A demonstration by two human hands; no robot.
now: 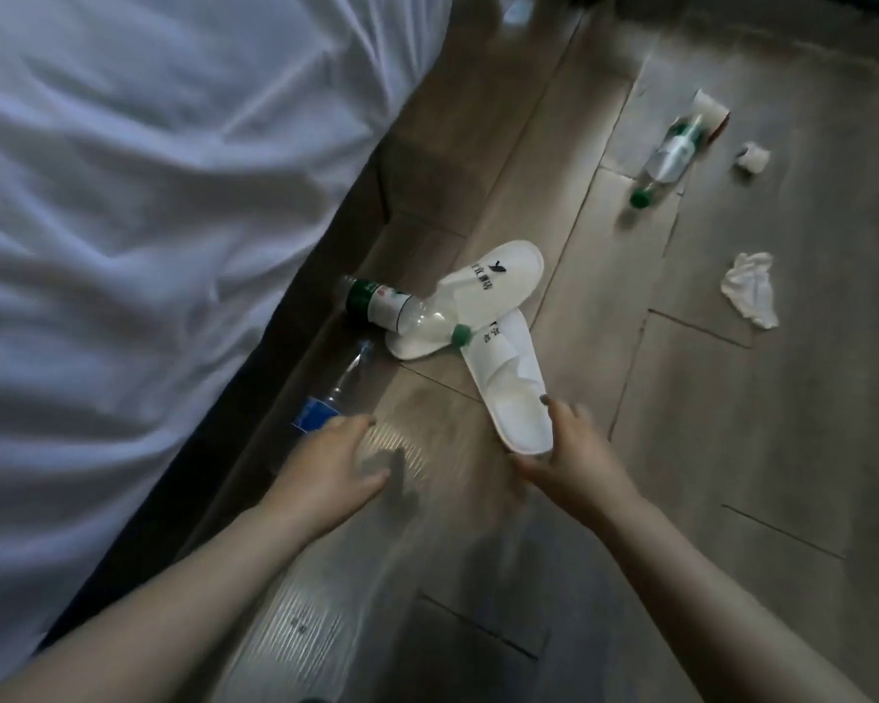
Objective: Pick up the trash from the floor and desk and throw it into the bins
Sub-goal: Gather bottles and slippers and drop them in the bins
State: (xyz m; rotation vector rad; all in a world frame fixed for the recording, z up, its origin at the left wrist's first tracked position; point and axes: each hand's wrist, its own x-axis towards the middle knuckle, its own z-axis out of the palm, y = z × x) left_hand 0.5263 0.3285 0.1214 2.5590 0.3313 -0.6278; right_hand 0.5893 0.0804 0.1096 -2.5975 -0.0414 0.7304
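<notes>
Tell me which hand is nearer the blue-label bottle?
Left. The left hand is on the blue-label bottle, fingers curled round it; the right hand is off to its right, holding a slipper.

Blue-label bottle base hidden under left hand; slipper print illegible.

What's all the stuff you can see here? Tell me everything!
bed sheet: one, white, left.
floor: one, grey-brown planks, right of the bed.
slippers: two, white, crossed mid-floor; near slipper lower.
green-capped bottles: two, clear, one on the slippers, another upper right.
blue-labelled bottle: one, clear, beside the bed.
paper cup: one, white and reddish, by the upper-right bottle.
tissues: two, white, crumpled, right; second higher.
ribbed plastic: one, clear, blurred, bottom centre.
left hand: one, at the ribbed plastic; grip unclear.
right hand: one, grips the near slipper's heel.
</notes>
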